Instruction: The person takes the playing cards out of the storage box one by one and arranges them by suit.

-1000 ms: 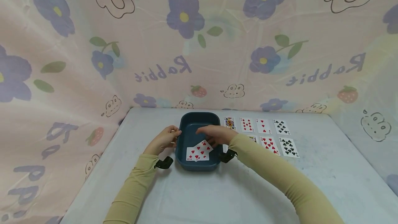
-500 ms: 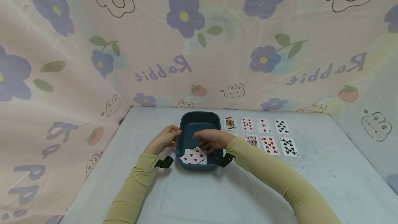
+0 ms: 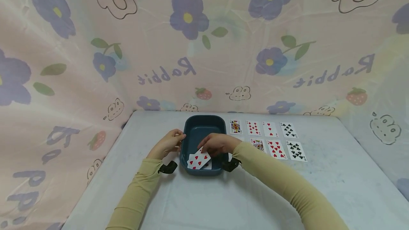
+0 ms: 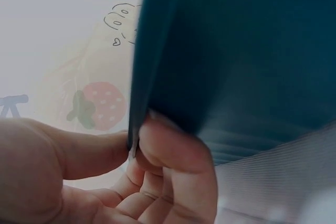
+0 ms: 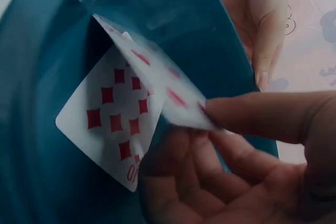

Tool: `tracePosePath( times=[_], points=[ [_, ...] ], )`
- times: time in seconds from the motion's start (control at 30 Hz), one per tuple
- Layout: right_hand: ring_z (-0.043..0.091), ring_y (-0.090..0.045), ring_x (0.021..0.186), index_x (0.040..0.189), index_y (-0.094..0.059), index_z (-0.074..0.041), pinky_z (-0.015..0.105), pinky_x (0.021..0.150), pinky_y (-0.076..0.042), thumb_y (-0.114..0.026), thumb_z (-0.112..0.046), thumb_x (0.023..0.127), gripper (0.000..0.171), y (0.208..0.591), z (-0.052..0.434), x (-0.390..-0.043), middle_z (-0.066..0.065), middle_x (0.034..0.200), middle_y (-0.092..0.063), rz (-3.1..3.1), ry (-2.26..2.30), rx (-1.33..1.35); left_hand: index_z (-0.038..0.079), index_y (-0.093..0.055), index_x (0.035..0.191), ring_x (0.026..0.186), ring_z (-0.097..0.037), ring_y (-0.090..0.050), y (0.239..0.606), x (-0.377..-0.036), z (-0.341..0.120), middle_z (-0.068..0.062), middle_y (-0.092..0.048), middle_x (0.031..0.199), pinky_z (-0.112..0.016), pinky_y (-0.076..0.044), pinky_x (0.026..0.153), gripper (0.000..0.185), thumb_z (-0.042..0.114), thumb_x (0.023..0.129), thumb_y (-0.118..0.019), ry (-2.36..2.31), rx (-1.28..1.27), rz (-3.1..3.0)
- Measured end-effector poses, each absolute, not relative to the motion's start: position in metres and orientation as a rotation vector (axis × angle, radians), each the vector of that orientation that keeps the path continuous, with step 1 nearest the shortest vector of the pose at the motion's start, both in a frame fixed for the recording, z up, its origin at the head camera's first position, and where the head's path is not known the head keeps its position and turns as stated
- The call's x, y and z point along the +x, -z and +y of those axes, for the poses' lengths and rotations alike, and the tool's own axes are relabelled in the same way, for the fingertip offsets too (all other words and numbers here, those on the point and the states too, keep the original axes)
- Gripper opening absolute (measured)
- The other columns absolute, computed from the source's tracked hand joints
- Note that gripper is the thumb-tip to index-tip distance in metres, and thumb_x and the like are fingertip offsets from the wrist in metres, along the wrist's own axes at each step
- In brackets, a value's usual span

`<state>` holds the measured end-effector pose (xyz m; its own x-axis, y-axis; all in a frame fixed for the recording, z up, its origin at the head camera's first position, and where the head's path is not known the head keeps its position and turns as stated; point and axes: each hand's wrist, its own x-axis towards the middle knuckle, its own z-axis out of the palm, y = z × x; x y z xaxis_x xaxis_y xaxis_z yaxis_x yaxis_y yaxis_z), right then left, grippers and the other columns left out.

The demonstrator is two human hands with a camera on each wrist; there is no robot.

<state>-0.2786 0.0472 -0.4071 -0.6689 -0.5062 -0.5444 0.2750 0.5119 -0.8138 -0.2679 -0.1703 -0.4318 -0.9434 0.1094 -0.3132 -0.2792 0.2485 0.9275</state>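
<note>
A deep blue rectangular basin [image 3: 204,173] stands on the table, its near part holding playing cards. My left hand [image 3: 167,144] pinches the basin's left wall between thumb and fingers, which the left wrist view shows close up. Inside the basin, my right hand [image 3: 220,143] pinches a hearts playing card [image 3: 198,160] by one corner between thumb and fingers. That card is tilted up off the bottom in the right wrist view. Beneath it lies a ten of diamonds [image 5: 107,111], face up and partly covered. Blur hides the exact number of hearts.
Right of the basin, several playing cards lie face up in two rows, among them a three of hearts [image 3: 270,129] and a clubs card [image 3: 296,151]. My right sleeve [image 3: 271,173] passes in front of the nearer row. A patterned curtain [image 3: 223,56] rises behind the table [image 3: 204,201].
My right hand has moved the hearts card left over the diamonds card, and now its thumb and fingers pinch the corner. The left hand has stayed at the basin's wall.
</note>
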Motion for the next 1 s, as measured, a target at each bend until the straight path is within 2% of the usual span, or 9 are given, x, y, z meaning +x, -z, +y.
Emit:
tracePosePath(
  times=[0.17,0.37,0.6,0.83,1.0],
  points=[
    [0.019,-0.062,0.079,0.107,-0.068,0.000,0.034,0.074,-0.054,-0.063,0.001,0.087,0.021,0.406,0.049,-0.276,0.010,0.094,-0.067,2.020,1.203,-0.282,0.003,-0.047,0.105,0.063,-0.016,-0.049,0.431,-0.267,-0.170,-0.006,-0.050,0.081,-0.026,-0.046,0.054,0.014,0.017,0.101,-0.050,-1.733,-0.169,2.220],
    [0.021,-0.063,0.079,0.109,-0.064,0.001,0.043,0.080,-0.053,-0.061,0.003,0.087,0.022,0.393,0.059,-0.275,0.012,0.096,-0.065,2.087,1.272,-0.309,0.003,-0.046,0.105,0.063,-0.015,-0.050,0.432,-0.268,-0.171,-0.006,-0.051,0.081,-0.026,-0.046,0.054,0.014,0.016,0.101,-0.049,-1.743,-0.151,2.214],
    [0.021,-0.062,0.077,0.110,-0.055,0.003,0.038,0.077,-0.055,-0.060,0.002,0.088,0.023,0.376,0.085,-0.278,0.014,0.097,-0.062,1.994,1.461,-0.351,0.002,-0.047,0.103,0.062,-0.015,-0.050,0.433,-0.268,-0.170,-0.006,-0.052,0.080,-0.026,-0.046,0.052,0.013,0.015,0.101,-0.049,-1.759,-0.136,2.205],
    [0.027,-0.065,0.086,0.104,-0.052,0.003,0.041,0.084,-0.052,-0.059,-0.001,0.092,0.014,0.368,0.118,-0.273,0.017,0.098,-0.059,1.887,1.616,-0.368,0.003,-0.046,0.104,0.063,-0.015,-0.049,0.433,-0.267,-0.170,-0.005,-0.049,0.080,-0.026,-0.046,0.054,0.013,0.015,0.101,-0.049,-1.752,-0.135,2.214],
    [0.029,-0.064,0.091,0.098,-0.050,0.002,0.045,0.087,-0.050,-0.061,-0.002,0.091,0.014,0.368,0.143,-0.267,0.014,0.090,-0.060,1.837,1.692,-0.392,0.003,-0.047,0.105,0.064,-0.016,-0.049,0.431,-0.267,-0.168,-0.007,-0.050,0.082,-0.027,-0.046,0.055,0.013,0.015,0.101,-0.049,-1.745,-0.149,2.223]
  ],
)
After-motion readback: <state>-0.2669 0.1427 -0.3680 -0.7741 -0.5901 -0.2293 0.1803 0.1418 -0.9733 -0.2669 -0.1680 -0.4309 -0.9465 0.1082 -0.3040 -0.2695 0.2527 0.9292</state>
